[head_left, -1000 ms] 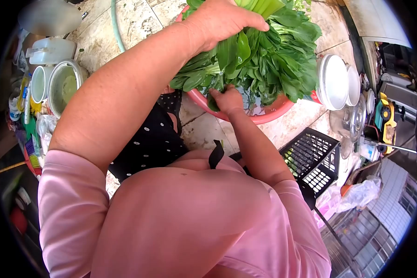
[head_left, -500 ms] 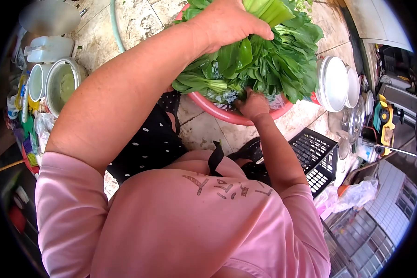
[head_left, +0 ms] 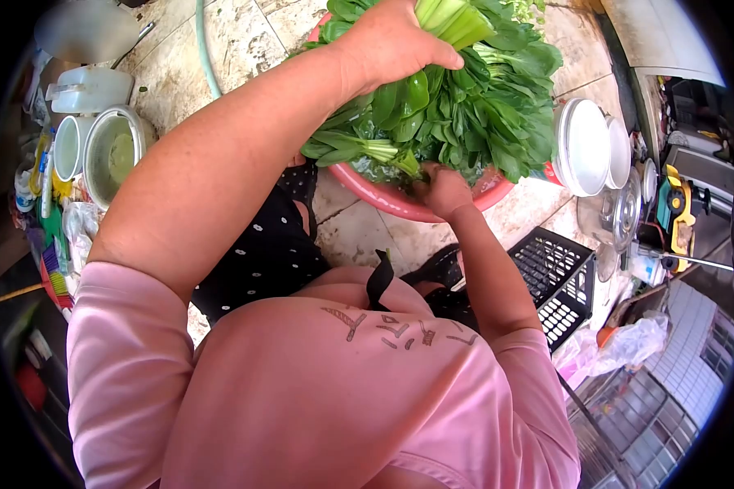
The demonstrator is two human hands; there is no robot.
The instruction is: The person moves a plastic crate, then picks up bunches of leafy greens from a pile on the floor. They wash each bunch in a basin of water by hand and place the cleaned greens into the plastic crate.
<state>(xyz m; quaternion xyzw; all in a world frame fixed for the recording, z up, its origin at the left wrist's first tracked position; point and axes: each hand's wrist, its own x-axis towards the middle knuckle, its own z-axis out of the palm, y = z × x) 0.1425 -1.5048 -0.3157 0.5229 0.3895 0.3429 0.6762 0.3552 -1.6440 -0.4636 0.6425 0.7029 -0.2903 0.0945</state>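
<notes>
My left hand (head_left: 395, 45) is closed around the pale stems of a bunch of leafy greens (head_left: 457, 23), held stems up over a pink basin (head_left: 375, 194). Its dark leaves hang down among more leafy greens (head_left: 506, 114) heaped in the basin. At the near rim, my right hand (head_left: 447, 192) reaches into the water (head_left: 375, 169) with curled fingers against the leaves; its fingertips are partly hidden. A smaller bunch of greens (head_left: 375, 148) lies left of it, pointing toward those fingers.
White tubs (head_left: 587, 147) and glass lids (head_left: 624, 216) stand right of the basin. Nearer is a black plastic crate (head_left: 550, 269). Left are a green-tinted bucket (head_left: 114, 155) and a lidded plastic container (head_left: 90, 88). A pale hose (head_left: 205, 49) crosses the dirty tiled floor (head_left: 249, 41).
My left hand has shifted slightly left with its bunch. My right hand has turned a little at the rim, and the leaves and water beside it have moved.
</notes>
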